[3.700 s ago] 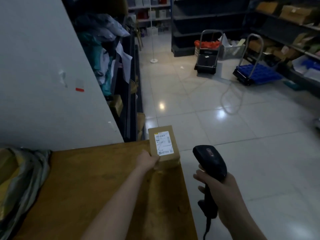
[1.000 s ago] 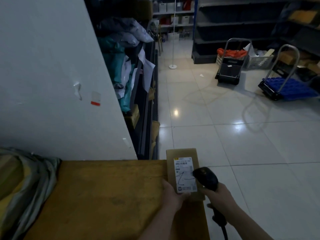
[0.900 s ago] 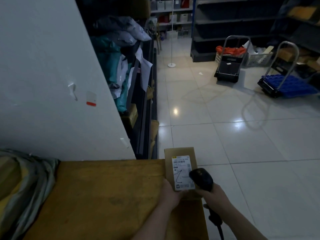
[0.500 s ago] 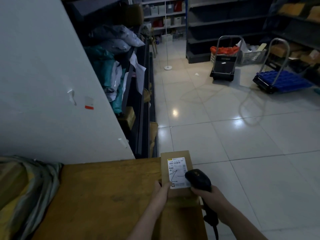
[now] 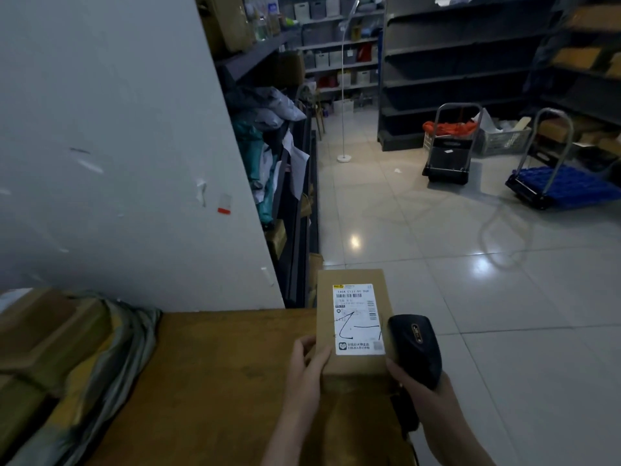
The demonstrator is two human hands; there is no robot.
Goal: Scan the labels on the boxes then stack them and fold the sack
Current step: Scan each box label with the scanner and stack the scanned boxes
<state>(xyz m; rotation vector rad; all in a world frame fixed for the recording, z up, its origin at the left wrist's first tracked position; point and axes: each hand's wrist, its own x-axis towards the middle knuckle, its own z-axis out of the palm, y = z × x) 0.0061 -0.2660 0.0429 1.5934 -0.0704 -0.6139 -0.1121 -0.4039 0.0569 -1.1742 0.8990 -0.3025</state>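
Small brown cardboard box [image 5: 354, 326], white printed label [image 5: 358, 319] up: at the brown wooden surface [image 5: 218, 381] right edge. Left hand [image 5: 307, 369] grips its near-left corner; right hand [image 5: 425, 395], beside it, grips black handheld scanner [image 5: 415, 349]. Likely light, rigid; hold by side walls.

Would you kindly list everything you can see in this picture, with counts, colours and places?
cardboard box: one, brown, table's far right corner
label: one, white, on the box's top face
scanner: one, black, right of the box
table: one, brown wood, foreground
sack: one, green and yellow, table's left end
black trolley: one, tiled floor, far right
blue trolley: one, floor, beside the black one
shelving: several units, dark, back wall
left hand: holds the box's near left corner
right hand: grips the scanner
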